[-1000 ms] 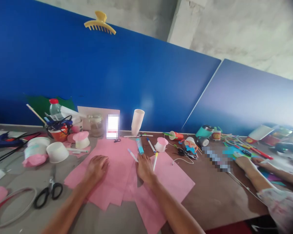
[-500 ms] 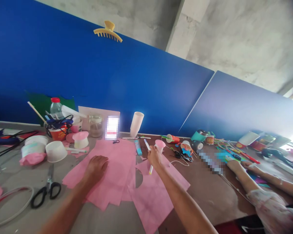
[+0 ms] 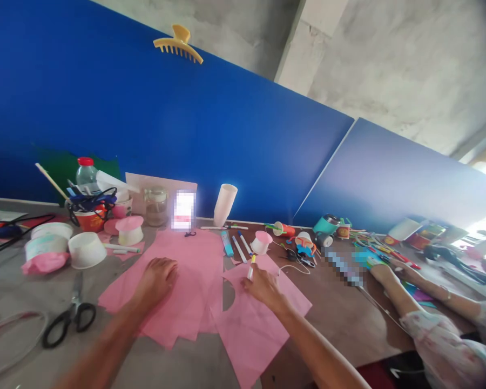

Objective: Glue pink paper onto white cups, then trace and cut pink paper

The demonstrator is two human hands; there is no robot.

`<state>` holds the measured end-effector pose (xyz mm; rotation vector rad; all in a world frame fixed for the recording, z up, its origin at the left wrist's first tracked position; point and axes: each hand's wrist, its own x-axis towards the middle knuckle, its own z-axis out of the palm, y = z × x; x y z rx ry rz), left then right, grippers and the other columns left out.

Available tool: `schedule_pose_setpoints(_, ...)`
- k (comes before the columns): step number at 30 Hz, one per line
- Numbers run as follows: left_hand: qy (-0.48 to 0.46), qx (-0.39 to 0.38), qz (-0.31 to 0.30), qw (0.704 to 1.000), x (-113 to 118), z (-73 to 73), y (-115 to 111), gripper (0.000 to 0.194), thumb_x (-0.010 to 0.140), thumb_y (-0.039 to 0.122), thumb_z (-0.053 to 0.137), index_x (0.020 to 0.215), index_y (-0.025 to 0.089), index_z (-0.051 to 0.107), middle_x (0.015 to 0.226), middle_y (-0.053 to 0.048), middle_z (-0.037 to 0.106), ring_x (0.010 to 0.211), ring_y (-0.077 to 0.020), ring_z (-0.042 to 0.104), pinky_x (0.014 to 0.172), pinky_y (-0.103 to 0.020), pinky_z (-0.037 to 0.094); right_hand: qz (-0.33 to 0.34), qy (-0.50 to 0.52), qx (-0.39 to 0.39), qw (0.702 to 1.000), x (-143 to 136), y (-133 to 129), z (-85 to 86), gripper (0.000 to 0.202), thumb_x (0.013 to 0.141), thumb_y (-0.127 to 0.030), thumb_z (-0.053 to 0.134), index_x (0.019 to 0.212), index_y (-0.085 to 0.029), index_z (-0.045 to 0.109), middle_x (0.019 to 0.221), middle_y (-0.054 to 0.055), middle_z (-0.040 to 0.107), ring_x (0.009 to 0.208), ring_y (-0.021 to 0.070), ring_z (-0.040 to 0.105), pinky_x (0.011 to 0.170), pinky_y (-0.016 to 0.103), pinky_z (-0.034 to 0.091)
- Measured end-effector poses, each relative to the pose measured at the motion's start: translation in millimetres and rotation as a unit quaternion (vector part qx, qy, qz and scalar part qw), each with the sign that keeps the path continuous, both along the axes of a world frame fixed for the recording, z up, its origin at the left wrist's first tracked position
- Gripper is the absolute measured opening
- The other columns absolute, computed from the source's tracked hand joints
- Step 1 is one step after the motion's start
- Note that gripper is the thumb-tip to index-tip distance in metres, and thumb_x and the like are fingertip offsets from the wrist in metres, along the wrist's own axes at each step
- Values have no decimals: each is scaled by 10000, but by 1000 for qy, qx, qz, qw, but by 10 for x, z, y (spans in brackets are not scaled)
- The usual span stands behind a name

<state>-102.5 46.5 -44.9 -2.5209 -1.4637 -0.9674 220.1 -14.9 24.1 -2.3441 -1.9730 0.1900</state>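
Observation:
My left hand (image 3: 160, 275) lies on overlapping sheets of pink paper (image 3: 194, 302), pressing down with nothing held. In my right hand (image 3: 263, 283) is a white marker with a yellow end (image 3: 250, 268), pinched between thumb and fingers and tilted upward. That hand is over another pink sheet (image 3: 255, 340) with a rounded cut-out in its left edge. Just beyond it, two white markers with blue ends (image 3: 238, 248) lie side by side next to a light-blue box (image 3: 227, 243). A white paper cup topped with pink paper (image 3: 261, 243) stands close behind my right hand.
Black-handled scissors (image 3: 71, 319) and white cups (image 3: 87, 250) lie to the left. A lit phone (image 3: 183, 209), a glass jar (image 3: 156, 206) and stacked cups (image 3: 225, 204) line the blue partition (image 3: 227, 124). At right, another person's hands (image 3: 383, 273) are over coloured paper.
My right hand has drawn back from the blue-ended markers, leaving them both lying there. The yellow-ended marker is now raised in its fingers. My left hand stays on the pink paper.

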Motion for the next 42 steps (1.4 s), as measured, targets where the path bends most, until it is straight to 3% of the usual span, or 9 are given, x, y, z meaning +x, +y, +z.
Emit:
schedule_pose_setpoints(6,-22,5,-4,1000,-3,-7,-4,276,921,259,434,906,180,698,951,-92,752,861,-245,671,840,-403,494,13,6,26,1000,-56,31,-10,459,870,-109,507,1329,-105,503,1011,149,733,959,306,698,733,346,459)
schedule_pose_setpoints(10,-36,5,-12,999,13,-5,-4,259,913,258,451,884,185,697,926,-95,750,837,-243,669,810,-394,494,9,2,40,999,-7,311,45,289,907,-134,503,1182,-130,591,961,137,717,889,277,690,722,343,459)
schedule_pose_setpoints(16,-41,3,-8,999,13,42,-23,271,902,233,443,900,173,707,913,-108,748,833,-249,666,824,-413,492,30,9,115,993,-12,554,147,290,950,-181,451,1191,-92,586,1227,203,587,1074,286,613,870,382,463)
schedule_pose_setpoints(21,-39,3,-7,999,24,73,-39,288,900,224,425,886,172,708,922,-112,750,830,-248,663,833,-415,490,140,40,111,983,-122,-8,-7,287,914,-229,533,1186,-192,619,1216,95,641,1168,220,576,1004,343,445)
schedule_pose_setpoints(27,-54,-14,-8,998,57,118,-80,270,886,233,443,865,178,706,915,-105,754,822,-244,664,828,-406,483,192,60,-26,979,-268,-766,-308,908,779,-573,661,1482,-69,385,1577,262,266,1467,426,209,1150,613,254)
schedule_pose_setpoints(30,-56,-15,-15,998,60,142,-101,261,876,218,448,856,177,705,893,-97,753,804,-240,661,816,-400,482,192,64,-19,979,-285,-855,-343,762,839,-471,615,1464,-75,430,1572,236,301,1462,406,243,1160,585,269)
schedule_pose_setpoints(34,-73,-6,-7,997,47,163,-111,256,860,212,455,838,179,708,862,-92,750,796,-238,657,804,-390,487,202,100,56,973,-228,-832,-237,440,845,-195,520,1269,-188,639,1425,137,546,1340,314,471,1101,465,410)
schedule_pose_setpoints(38,-75,-9,-5,997,28,184,-117,267,876,235,447,853,180,706,873,-91,752,811,-232,660,807,-381,497,204,190,27,960,-113,-918,98,245,864,-171,472,929,-233,700,1022,97,719,967,266,658,839,381,527)
schedule_pose_setpoints(42,-78,-7,-3,997,34,190,-103,275,891,265,439,846,190,699,896,-95,754,809,-236,669,800,-387,512,178,322,-64,928,5,-1027,583,401,894,-429,546,558,-227,460,501,-28,453,464,130,410,447,266,318)
